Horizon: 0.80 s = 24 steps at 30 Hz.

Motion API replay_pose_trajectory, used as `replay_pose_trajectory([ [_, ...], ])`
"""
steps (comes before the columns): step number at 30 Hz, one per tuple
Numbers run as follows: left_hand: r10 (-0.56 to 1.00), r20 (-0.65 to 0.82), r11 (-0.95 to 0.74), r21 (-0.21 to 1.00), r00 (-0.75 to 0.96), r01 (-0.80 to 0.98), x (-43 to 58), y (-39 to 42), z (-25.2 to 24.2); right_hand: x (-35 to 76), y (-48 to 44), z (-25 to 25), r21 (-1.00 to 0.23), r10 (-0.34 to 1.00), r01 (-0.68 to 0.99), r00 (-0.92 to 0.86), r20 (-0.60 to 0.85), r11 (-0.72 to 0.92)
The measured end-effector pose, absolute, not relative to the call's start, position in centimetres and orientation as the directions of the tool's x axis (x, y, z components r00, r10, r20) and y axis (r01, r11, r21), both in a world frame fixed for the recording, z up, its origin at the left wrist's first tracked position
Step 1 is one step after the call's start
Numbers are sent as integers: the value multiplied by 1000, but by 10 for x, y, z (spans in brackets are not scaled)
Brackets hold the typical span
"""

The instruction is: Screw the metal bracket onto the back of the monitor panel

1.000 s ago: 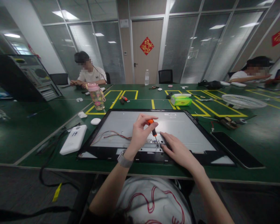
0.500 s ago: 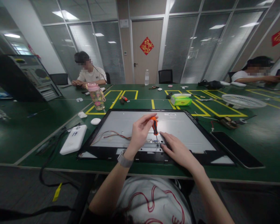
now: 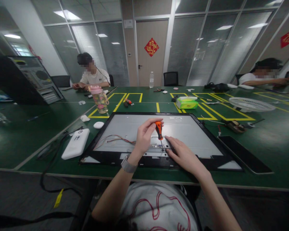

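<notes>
My left hand point(image 3: 145, 134), with a watch on its wrist, grips the top of an orange and black screwdriver point(image 3: 159, 131) between thumb and fingers. The screwdriver stands nearly upright, slightly tilted, its tip down at a small circuit board point(image 3: 156, 146) near the front edge of a display panel point(image 3: 125, 125). Just right of the tip, my right hand point(image 3: 184, 155) lies on the panel with thumb and fingers stretched out and apart. Thin coloured wires point(image 3: 120, 138) run left from the board across the grey metal back. The panel has a black frame.
A white power bank point(image 3: 75, 144) and a white round case point(image 3: 98, 125) lie left of the panel, a black phone point(image 3: 244, 155) right. Behind stand a pink-lidded bottle point(image 3: 100, 101) and a bright green pack point(image 3: 187, 103). Two people sit across the table.
The screwdriver handle has turned or tilted slightly, and my left fingers have shifted a little on its top. My right hand stays in place.
</notes>
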<state>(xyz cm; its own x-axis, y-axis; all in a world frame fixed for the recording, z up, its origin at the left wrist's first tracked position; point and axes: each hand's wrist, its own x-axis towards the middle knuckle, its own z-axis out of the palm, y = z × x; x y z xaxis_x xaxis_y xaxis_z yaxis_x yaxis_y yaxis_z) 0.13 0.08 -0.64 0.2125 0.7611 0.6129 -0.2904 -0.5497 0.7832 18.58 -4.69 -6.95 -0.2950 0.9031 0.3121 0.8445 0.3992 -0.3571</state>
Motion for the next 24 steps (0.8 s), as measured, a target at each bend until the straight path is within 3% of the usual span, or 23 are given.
replay_pose_trajectory([
  [8, 729, 670, -643, 740, 138, -198, 2, 2, -6, 186, -47, -70, -370, 897, 835, -291, 332, 407],
  [24, 769, 595, -537, 799, 233, -269, 2, -1, -6, 185, -47, -68, -361, 896, 837, -296, 330, 410],
])
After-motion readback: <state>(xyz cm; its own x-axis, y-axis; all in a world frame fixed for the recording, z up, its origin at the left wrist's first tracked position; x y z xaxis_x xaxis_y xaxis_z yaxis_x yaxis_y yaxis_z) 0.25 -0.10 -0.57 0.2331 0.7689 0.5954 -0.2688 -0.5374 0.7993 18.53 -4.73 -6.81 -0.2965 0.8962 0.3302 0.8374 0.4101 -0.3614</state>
